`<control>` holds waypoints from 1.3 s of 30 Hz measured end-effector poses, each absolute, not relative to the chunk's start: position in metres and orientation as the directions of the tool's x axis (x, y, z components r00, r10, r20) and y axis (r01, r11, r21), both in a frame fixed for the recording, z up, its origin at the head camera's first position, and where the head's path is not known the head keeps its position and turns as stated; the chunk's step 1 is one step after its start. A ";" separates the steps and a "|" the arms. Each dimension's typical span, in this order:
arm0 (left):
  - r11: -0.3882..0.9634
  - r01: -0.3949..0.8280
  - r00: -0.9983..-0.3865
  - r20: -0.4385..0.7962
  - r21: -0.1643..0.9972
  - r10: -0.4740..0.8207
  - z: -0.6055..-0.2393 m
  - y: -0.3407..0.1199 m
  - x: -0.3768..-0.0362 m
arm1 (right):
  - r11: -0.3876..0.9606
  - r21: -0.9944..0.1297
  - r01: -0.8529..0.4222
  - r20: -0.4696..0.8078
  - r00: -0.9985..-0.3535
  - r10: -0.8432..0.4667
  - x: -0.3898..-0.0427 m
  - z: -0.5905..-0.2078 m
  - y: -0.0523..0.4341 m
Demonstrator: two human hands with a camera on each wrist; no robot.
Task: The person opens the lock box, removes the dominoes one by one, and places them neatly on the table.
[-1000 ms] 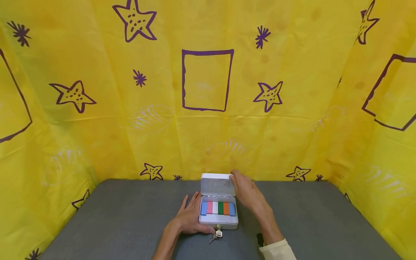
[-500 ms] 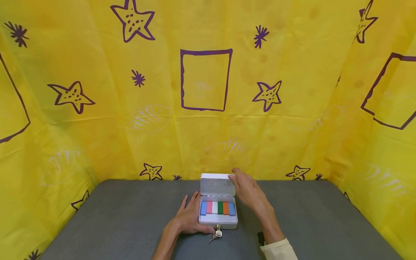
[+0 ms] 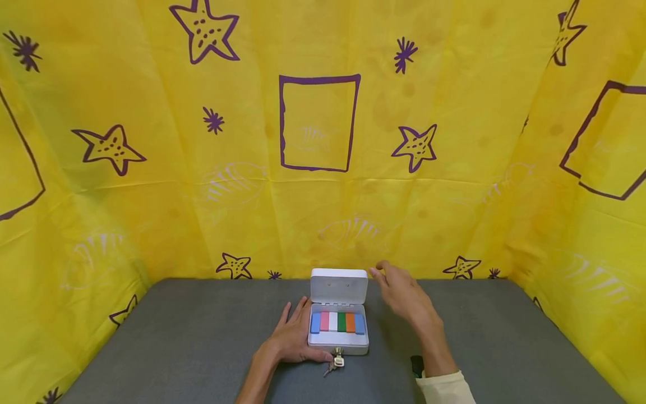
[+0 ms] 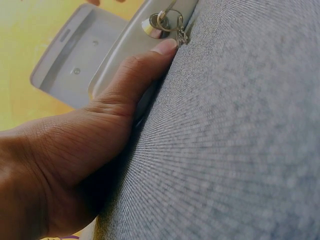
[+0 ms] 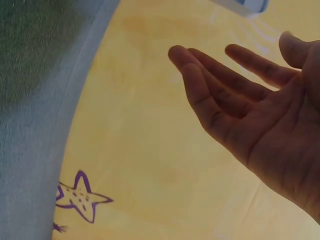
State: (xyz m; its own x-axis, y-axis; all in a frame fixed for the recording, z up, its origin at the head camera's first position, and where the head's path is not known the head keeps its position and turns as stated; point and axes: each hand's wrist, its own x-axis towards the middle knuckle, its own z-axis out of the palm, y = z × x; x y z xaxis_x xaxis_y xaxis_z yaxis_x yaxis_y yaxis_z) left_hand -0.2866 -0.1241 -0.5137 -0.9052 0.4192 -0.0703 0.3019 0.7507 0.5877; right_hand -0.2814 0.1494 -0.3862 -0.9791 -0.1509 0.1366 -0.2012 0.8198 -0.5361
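Right hand moved off raised lid; left hand against white box of coloured blocks; both grips spread.

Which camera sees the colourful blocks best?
The head view, because it looks down into the open white box, so the row of blocks shows clearly. The left wrist view shows the outside of the box and its raised lid, but no blocks. The right wrist view doesn't show them either.
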 end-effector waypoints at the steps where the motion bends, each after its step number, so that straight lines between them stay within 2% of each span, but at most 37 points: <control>1: 0.753 0.297 -0.907 -0.074 0.587 0.415 -0.514 -0.124 -0.287 | 0.821 -0.535 -0.199 0.130 -0.980 -0.153 -0.281 -0.386 0.151; 9: 0.758 0.294 -0.907 -0.079 0.582 0.413 -0.508 -0.124 -0.283 | 0.849 -0.500 -0.172 0.042 -0.984 -0.175 -0.280 -0.384 0.165; 13: 0.754 0.301 -0.908 -0.068 0.584 0.414 -0.509 -0.125 -0.284 | 0.847 -0.461 -0.265 0.001 -0.955 -0.298 -0.280 -0.386 0.166; 16: 0.753 0.310 -0.906 -0.060 0.581 0.419 -0.507 -0.125 -0.283 | 0.810 -0.456 -0.368 -0.009 -0.908 -0.418 -0.282 -0.389 0.163; 21: 0.759 0.298 -0.907 -0.076 0.579 0.415 -0.502 -0.123 -0.279 | 0.783 -0.482 -0.393 -0.070 -0.874 -0.482 -0.282 -0.393 0.152; 32: 0.753 0.306 -0.908 -0.060 0.583 0.415 -0.506 -0.123 -0.281 | 0.860 -0.437 -0.265 -0.172 -0.913 -0.369 -0.277 -0.404 0.121; 39: 0.753 0.309 -0.908 -0.057 0.580 0.416 -0.519 -0.125 -0.289 | 0.895 -0.359 -0.264 -0.187 -0.919 -0.346 -0.274 -0.414 0.110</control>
